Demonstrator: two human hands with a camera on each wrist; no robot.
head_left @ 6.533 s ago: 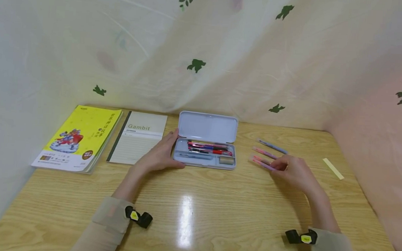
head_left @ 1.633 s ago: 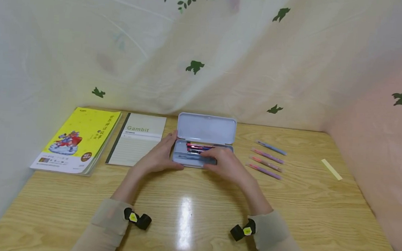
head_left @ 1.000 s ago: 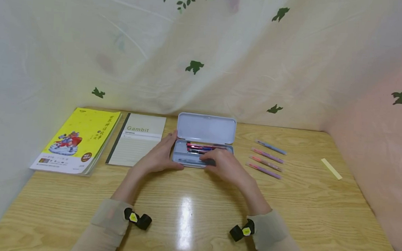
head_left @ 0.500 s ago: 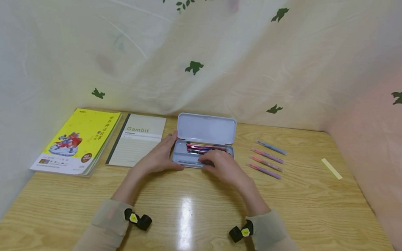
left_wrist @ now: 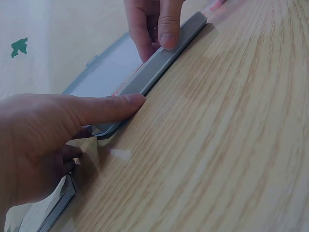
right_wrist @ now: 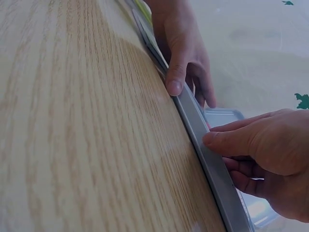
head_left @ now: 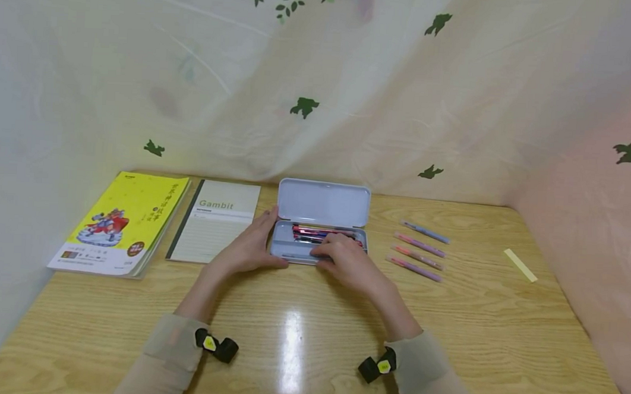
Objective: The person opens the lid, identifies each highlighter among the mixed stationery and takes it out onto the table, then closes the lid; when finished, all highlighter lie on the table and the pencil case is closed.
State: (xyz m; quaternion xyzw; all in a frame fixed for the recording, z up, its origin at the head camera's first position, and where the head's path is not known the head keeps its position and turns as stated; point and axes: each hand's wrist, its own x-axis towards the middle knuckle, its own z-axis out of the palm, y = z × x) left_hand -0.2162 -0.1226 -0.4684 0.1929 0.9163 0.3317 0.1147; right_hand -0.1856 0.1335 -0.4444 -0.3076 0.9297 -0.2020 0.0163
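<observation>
A light blue pencil case (head_left: 323, 200) stands with its lid raised at the table's back. Red and dark pens (head_left: 319, 233) lie in its rear compartment. My left hand (head_left: 246, 244) grips the case's left end, thumb at the front corner and fingers round the side. My right hand (head_left: 346, 261) reaches into the front compartment with curled fingers, pinching a slim pen (head_left: 297, 255) by the front wall; the fingers hide much of it. In the right wrist view the right thumb lies at the top edge of the case's front wall (right_wrist: 217, 174). The right end of that compartment is covered.
Several markers, one blue (head_left: 425, 231) and others purple and pink (head_left: 416, 269), lie right of the case. Further right is a pale yellow strip (head_left: 521, 265). A Gambit notebook (head_left: 218, 216) and a yellow book (head_left: 127, 211) lie left. A curtain (head_left: 384, 105) hangs behind.
My right hand has gone from the markers into the case's front compartment. There the pen has shifted toward the front wall. My left hand keeps its place on the case.
</observation>
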